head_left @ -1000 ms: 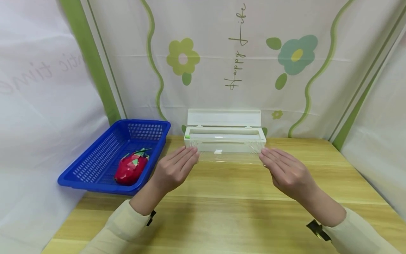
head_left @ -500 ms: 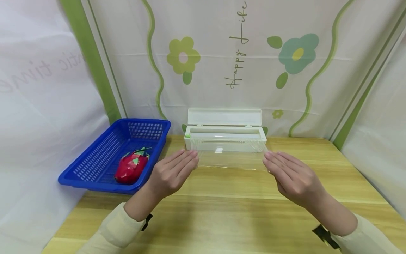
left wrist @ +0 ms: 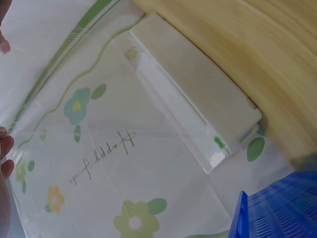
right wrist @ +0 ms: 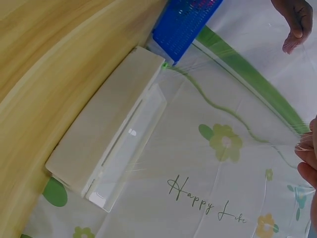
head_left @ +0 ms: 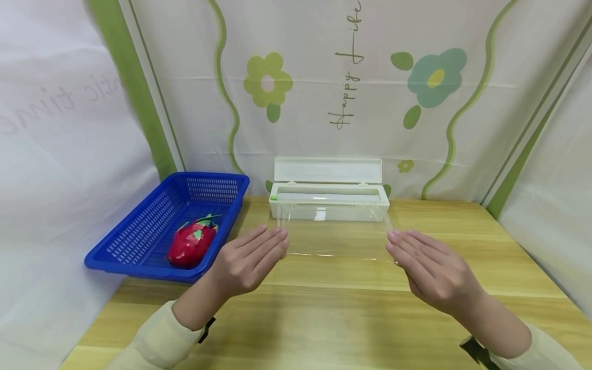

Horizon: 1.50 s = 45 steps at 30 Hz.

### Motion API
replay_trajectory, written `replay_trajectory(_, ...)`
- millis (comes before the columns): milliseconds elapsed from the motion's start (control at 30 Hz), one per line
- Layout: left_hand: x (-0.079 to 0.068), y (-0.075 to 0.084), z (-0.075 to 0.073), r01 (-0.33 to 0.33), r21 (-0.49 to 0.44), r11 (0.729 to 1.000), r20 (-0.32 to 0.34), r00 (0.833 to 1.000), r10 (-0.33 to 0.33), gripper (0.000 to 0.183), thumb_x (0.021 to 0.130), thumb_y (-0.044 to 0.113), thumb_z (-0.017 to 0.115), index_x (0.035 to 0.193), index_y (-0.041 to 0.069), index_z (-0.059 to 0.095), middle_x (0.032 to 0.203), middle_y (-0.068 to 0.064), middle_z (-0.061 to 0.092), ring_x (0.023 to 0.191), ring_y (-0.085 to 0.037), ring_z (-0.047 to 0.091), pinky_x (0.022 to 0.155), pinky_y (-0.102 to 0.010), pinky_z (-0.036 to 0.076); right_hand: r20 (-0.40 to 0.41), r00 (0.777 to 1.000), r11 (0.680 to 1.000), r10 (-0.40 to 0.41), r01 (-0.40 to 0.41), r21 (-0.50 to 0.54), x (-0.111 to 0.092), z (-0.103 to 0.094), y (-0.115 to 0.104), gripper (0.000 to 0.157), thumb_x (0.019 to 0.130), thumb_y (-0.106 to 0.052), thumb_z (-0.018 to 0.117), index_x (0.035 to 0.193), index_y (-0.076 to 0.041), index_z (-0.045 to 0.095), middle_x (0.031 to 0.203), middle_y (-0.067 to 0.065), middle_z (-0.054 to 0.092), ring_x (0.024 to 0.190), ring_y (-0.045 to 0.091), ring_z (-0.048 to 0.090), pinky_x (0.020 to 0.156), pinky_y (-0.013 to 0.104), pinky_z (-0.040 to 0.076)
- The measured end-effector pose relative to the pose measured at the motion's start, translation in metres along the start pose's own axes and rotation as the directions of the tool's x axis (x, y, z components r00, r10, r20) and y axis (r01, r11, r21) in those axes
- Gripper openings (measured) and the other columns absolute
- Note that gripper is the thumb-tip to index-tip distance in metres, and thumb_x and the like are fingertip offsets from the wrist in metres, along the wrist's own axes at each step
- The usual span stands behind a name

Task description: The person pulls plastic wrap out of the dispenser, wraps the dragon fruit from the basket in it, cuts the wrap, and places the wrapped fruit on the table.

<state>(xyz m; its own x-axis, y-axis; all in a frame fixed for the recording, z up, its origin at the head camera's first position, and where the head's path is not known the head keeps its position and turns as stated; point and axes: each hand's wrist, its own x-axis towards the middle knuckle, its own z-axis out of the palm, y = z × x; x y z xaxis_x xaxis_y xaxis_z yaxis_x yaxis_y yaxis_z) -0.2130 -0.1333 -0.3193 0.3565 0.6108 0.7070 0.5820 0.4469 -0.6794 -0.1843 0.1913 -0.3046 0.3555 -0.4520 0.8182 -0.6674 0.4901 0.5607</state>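
A sheet of clear plastic wrap [head_left: 335,239] stretches toward the person from a white wrap dispenser box [head_left: 329,211] at the back of the table. The left hand [head_left: 252,262] pinches the sheet's left corner and the right hand [head_left: 432,267] its right corner, both with thumbs hidden beneath in the head view. The box's lid [head_left: 328,170] stands raised, and the roll [head_left: 324,197] shows inside. In the left wrist view the film hangs between the hand and the dispenser [left wrist: 193,84]; the right wrist view shows the box [right wrist: 106,124] from its other end.
At the left stands a blue plastic basket [head_left: 134,272] with a red dragon fruit [head_left: 191,244] lying in it. A printed white cloth [head_left: 314,103] walls in the wooden table [head_left: 324,318] at the back and sides.
Both hands have drawn back toward the person, the right one also further right, pulling a longer length of plastic wrap out of the box. Box and basket have stayed put.
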Motion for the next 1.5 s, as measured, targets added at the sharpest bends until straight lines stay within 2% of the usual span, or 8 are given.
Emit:
replay_trajectory(133,0.001,0.001,-0.002,-0.014,-0.009,1.0,-0.011,1.0,0.014,0.02,0.098,0.011,0.058,0.096,-0.001,0.073,0.096,-0.016,0.072,0.085,-0.024,0.072,0.072,-0.037,0.056,-0.012,1.0,1.0,-0.015,0.016,0.018,-0.004,-0.002,-0.002,0.019,0.095,0.0,0.055,0.092,0.011,0.07,0.085,0.022,0.071,0.073,0.028,0.071,0.074,0.04,0.056)
replay_trajectory(300,0.002,0.002,-0.004,-0.037,-0.034,0.999,-0.015,0.999,0.036,0.02,0.098,0.011,0.058,0.097,-0.002,0.073,0.096,-0.017,0.072,0.085,-0.023,0.072,0.071,-0.036,0.057,-0.014,0.999,0.999,-0.039,0.039,0.027,-0.007,-0.004,-0.005,0.018,0.095,0.001,0.055,0.094,0.011,0.07,0.087,0.022,0.071,0.077,0.027,0.071,0.076,0.039,0.056)
replay_trajectory(600,-0.004,0.005,-0.006,-0.078,-0.09,0.993,0.019,0.997,0.08,0.02,0.099,0.01,0.056,0.098,-0.003,0.072,0.095,-0.017,0.072,0.085,-0.024,0.072,0.073,-0.036,0.057,0.059,0.997,0.996,-0.059,0.055,0.071,-0.014,-0.009,-0.01,0.019,0.097,0.001,0.053,0.096,0.012,0.069,0.09,0.022,0.071,0.082,0.027,0.071,0.083,0.039,0.054)
replay_trajectory(900,-0.009,0.01,-0.008,-0.11,-0.159,0.981,0.07,0.99,0.122,0.021,0.1,0.009,0.054,0.101,-0.003,0.071,0.096,-0.016,0.072,0.086,-0.023,0.072,0.075,-0.034,0.056,0.115,0.99,0.992,-0.078,0.066,0.105,-0.017,-0.014,-0.019,0.02,0.098,0.001,0.052,0.102,0.011,0.069,0.094,0.02,0.071,0.085,0.025,0.071,0.08,0.037,0.055)
replay_trajectory(1200,-0.015,0.015,-0.007,-0.128,-0.18,0.975,0.083,0.986,0.145,0.022,0.1,0.007,0.051,0.101,-0.003,0.071,0.097,-0.015,0.072,0.088,-0.023,0.071,0.077,-0.035,0.056,0.161,0.985,0.989,-0.065,0.042,0.142,-0.03,-0.014,-0.027,0.021,0.098,0.0,0.052,0.107,0.01,0.068,0.097,0.02,0.071,0.086,0.025,0.071,0.073,0.036,0.057)
replay_trajectory(1500,-0.019,0.022,-0.007,-0.126,-0.209,0.97,0.117,0.981,0.152,0.026,0.101,0.007,0.047,0.103,-0.001,0.071,0.099,-0.014,0.072,0.09,-0.022,0.071,0.076,-0.034,0.056,0.232,0.971,0.985,-0.066,0.026,0.17,-0.041,-0.018,-0.032,0.024,0.098,0.007,0.046,0.111,0.011,0.066,0.104,0.021,0.07,0.093,0.026,0.07,0.084,0.038,0.054)
